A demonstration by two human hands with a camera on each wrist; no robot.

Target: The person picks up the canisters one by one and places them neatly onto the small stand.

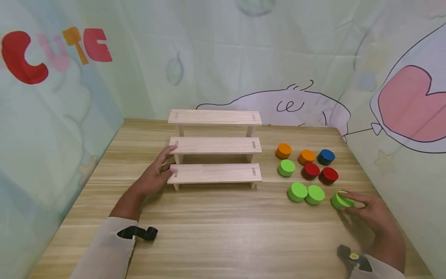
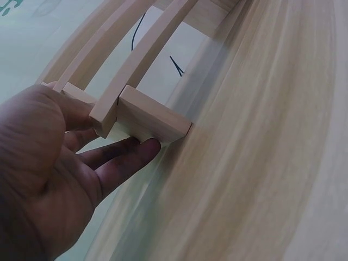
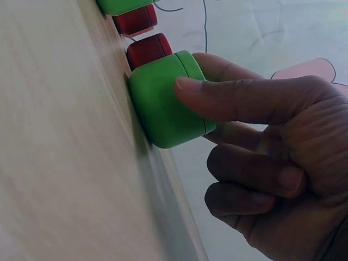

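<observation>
A three-step wooden display rack [image 1: 214, 173] stands on the table. My left hand [image 1: 153, 178] grips its left end, with the thumb on the lowest step and a finger at the middle step. The left wrist view shows fingertips [image 2: 149, 149] against the rack's lowest leg [image 2: 152, 117]. At the table's right side, my right hand [image 1: 373, 213] pinches a small round green container [image 3: 163, 100] between thumb and fingers. A seam near one end sets off its lid. The other fingers curl into the palm, and the container appears close to the tabletop.
Left of the held container stand two green containers [image 1: 297, 192], and a third green one [image 1: 286, 167] lies farther back. Two red [image 1: 311, 171], two orange [image 1: 306, 157] and one blue container [image 1: 326, 157] are grouped behind. Printed cloth walls [image 1: 216, 58] enclose the wooden table [image 1: 226, 240].
</observation>
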